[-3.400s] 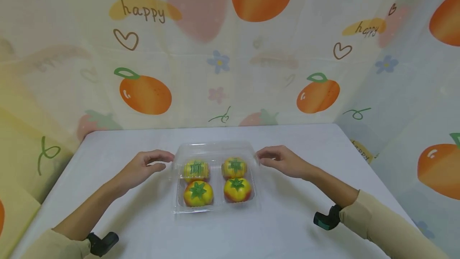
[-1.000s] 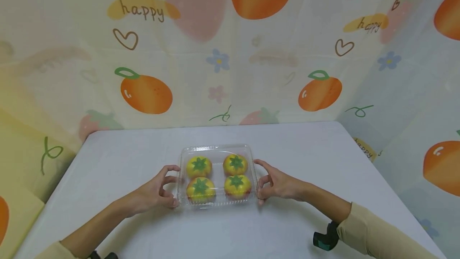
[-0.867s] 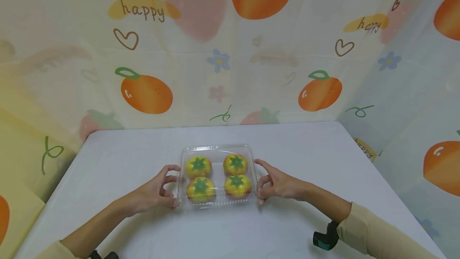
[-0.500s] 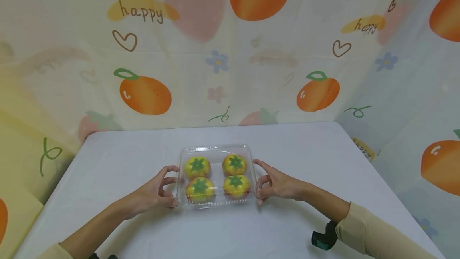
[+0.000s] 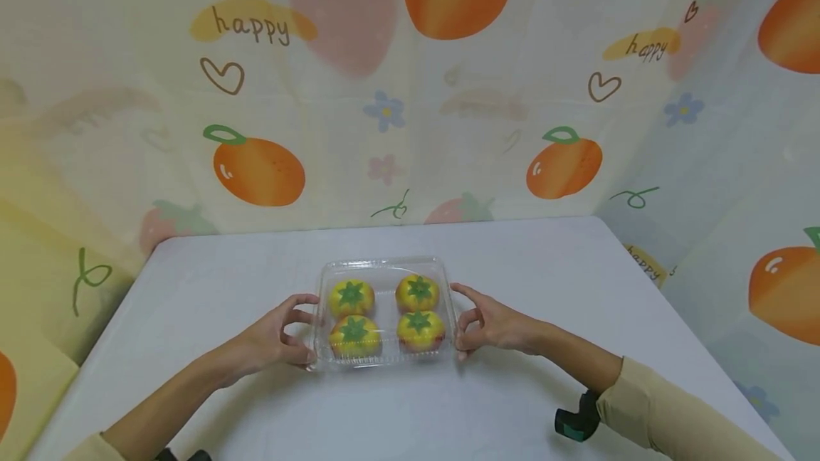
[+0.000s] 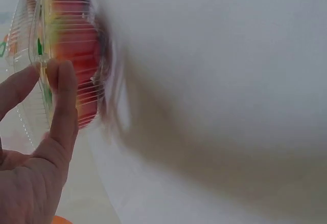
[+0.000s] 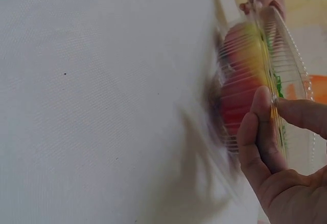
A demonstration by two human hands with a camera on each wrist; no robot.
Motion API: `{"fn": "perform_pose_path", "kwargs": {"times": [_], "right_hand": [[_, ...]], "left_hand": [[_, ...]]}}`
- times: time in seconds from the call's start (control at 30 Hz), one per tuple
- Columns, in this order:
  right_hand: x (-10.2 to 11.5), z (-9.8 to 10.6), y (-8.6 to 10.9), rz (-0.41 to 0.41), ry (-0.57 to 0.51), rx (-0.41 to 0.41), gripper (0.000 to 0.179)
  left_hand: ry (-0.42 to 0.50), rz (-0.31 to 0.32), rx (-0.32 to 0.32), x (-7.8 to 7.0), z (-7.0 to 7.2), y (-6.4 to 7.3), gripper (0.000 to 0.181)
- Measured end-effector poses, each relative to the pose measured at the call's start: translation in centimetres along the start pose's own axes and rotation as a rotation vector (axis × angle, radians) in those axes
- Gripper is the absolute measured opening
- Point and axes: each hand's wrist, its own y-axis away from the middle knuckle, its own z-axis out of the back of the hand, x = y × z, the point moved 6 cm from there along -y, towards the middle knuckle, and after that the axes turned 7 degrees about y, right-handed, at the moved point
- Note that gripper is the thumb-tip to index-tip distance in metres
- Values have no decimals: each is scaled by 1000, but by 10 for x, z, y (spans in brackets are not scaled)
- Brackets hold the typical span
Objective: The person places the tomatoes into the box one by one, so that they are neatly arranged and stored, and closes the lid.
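A clear plastic clamshell box (image 5: pixel 386 262) sits mid-table in the head view, its lid down. Inside are several round yellow-red fruits (image 5: pixel 356 337) with green star-shaped tops, resembling tomatoes or persimmons. My left hand (image 5: pixel 275 336) pinches the box's left rim. On the opposite side, my right hand (image 5: pixel 496 322) does the same at the right rim. The left wrist view has thumb and fingertips of the left hand (image 6: pixel 43 152) meeting at the seam between lid and ribbed base. In the right wrist view, the fingers of the right hand (image 7: pixel 278 162) press at a matching spot.
A white-covered table (image 5: pixel 397 418) lies under the box. Behind it and at both sides hangs a pale curtain (image 5: pixel 346 134) printed with oranges, strawberries and "happy". A dark wrist device (image 5: pixel 576 418) hangs below the right sleeve.
Since the oldest frame, the lid has come down over the front fruits, and both hands have moved nearer me along the box's sides to its rims. Over the last second they stay nearly still.
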Motion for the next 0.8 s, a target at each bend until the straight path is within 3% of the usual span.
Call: {"fn": "perform_pose_path", "kwargs": {"times": [0.27,0.6,0.8], "right_hand": [[0,4,-6,15,24,-4,99],[0,11,-6,8,105,-23,98],[5,33,-4,0,213,-65,93]], "left_hand": [[-150,-18,-44,-5,8,-4,88],[-124,-37,-47,2,13,-3,87],[-166,-43,-60,-2,23,-2,83]]}}
